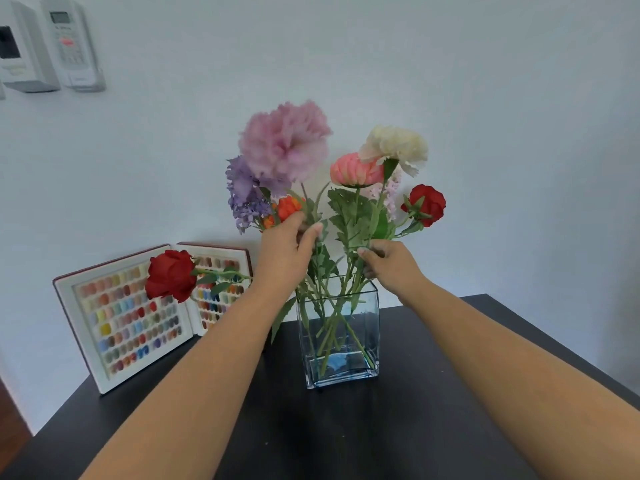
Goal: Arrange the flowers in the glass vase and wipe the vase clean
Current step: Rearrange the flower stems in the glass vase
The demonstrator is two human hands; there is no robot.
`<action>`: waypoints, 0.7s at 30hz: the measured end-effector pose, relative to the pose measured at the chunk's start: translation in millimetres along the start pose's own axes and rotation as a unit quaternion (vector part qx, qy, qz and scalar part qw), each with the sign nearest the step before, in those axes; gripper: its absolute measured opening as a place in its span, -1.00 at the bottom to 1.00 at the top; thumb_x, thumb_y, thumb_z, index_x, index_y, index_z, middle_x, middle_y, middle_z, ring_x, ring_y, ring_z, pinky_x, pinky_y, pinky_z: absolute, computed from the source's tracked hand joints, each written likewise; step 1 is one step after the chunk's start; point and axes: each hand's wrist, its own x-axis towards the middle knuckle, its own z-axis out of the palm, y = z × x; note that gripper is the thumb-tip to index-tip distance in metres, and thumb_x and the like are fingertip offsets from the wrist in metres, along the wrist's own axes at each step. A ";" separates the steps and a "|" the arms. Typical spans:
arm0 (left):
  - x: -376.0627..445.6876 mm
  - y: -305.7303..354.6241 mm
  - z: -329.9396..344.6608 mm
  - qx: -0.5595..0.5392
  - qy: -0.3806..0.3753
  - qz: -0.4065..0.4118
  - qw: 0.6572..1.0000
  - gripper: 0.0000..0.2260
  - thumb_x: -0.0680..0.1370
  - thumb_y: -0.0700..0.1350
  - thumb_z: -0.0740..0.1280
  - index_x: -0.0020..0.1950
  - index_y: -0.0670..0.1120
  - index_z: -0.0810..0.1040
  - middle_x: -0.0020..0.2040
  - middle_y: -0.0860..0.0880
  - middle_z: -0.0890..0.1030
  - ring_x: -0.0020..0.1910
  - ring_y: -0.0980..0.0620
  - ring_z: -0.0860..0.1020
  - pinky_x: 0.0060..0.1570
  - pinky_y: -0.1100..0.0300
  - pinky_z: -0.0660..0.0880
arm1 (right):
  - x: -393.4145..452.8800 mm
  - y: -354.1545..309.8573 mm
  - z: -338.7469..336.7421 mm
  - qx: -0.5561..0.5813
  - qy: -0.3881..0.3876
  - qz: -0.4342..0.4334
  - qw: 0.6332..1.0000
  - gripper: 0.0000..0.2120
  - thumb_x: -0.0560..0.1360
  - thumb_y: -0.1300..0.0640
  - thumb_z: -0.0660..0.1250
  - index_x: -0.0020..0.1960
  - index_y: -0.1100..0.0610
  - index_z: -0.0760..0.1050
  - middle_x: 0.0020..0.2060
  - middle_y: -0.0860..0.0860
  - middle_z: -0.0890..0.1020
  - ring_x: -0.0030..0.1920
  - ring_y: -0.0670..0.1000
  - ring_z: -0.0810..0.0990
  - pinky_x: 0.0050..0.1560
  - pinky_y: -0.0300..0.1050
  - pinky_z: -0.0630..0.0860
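A square glass vase (341, 370) stands on the black table (398, 427) and holds several artificial flower stems. Above it rise a big pink flower (285, 140), a purple one (242, 192), small orange ones (289, 206), a coral one (353, 169), a cream one (394, 145) and a red rose (427, 204). Another red rose (170, 274) leans far out to the left. My left hand (285, 252) pinches the stems under the pink flower. My right hand (389, 263) grips the stems under the coral and cream flowers. A blue patch shows at the vase bottom.
An open book-like case of coloured nail samples (128, 317) leans against the white wall behind the vase on the left. Two wall-mounted control units (71, 43) hang at the upper left. The table's right edge runs diagonally near my right forearm.
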 end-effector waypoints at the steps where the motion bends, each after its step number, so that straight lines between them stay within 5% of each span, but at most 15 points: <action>1: 8.0 5.0 0.8 -0.001 0.000 0.001 1.000 -0.76 0.59 0.06 0.26 0.03 -0.09 0.57 -0.20 -0.03 0.67 -0.23 -0.07 0.64 -0.15 -0.08 0.61 | 0.1 -0.1 -0.3 0.000 0.003 -0.001 1.000 -0.70 0.57 0.14 0.28 -0.12 0.42 0.48 -0.25 0.32 0.58 -0.32 0.04 0.56 -0.06 0.14 0.59; 6: 46.5 28.1 -4.7 -0.004 0.039 0.020 0.999 -0.90 0.59 0.01 0.30 0.04 0.04 0.57 -0.26 0.14 0.64 -0.27 0.10 0.65 -0.13 -0.02 0.64 | 1.9 4.1 -0.9 -0.007 0.001 0.005 1.000 -0.72 0.57 0.15 0.29 -0.22 0.33 0.46 -0.38 0.13 0.50 -0.34 0.05 0.53 -0.07 0.17 0.61; 10: 72.2 39.8 -16.3 -0.066 0.049 -0.002 0.997 -0.94 0.57 -0.03 0.30 -0.08 0.12 0.54 -0.27 0.08 0.67 -0.25 0.06 0.66 -0.11 -0.10 0.64 | 3.3 6.0 -1.5 -0.011 -0.002 0.000 1.000 -0.73 0.57 0.14 0.29 -0.23 0.30 0.47 -0.40 0.09 0.50 -0.35 0.04 0.53 -0.07 0.17 0.60; 18: 51.0 25.5 15.0 0.006 -0.049 -0.040 0.998 -0.88 0.61 -0.08 0.28 -0.03 -0.10 0.56 -0.26 0.05 0.66 -0.28 0.00 0.65 -0.14 -0.05 0.63 | 2.0 4.9 0.1 -0.001 -0.012 -0.006 1.000 -0.74 0.58 0.18 0.27 -0.09 0.40 0.52 -0.31 0.17 0.52 -0.33 0.04 0.50 -0.18 -0.05 0.58; 21: 34.2 14.3 28.7 0.018 -0.076 -0.038 0.996 -0.87 0.60 -0.10 0.30 -0.14 -0.02 0.50 -0.28 0.08 0.64 -0.30 0.01 0.64 -0.16 -0.05 0.63 | 0.0 3.4 -0.1 -0.001 -0.021 -0.006 1.000 -0.72 0.58 0.19 0.27 -0.11 0.44 0.49 -0.32 0.18 0.50 -0.32 0.06 0.47 -0.16 0.05 0.57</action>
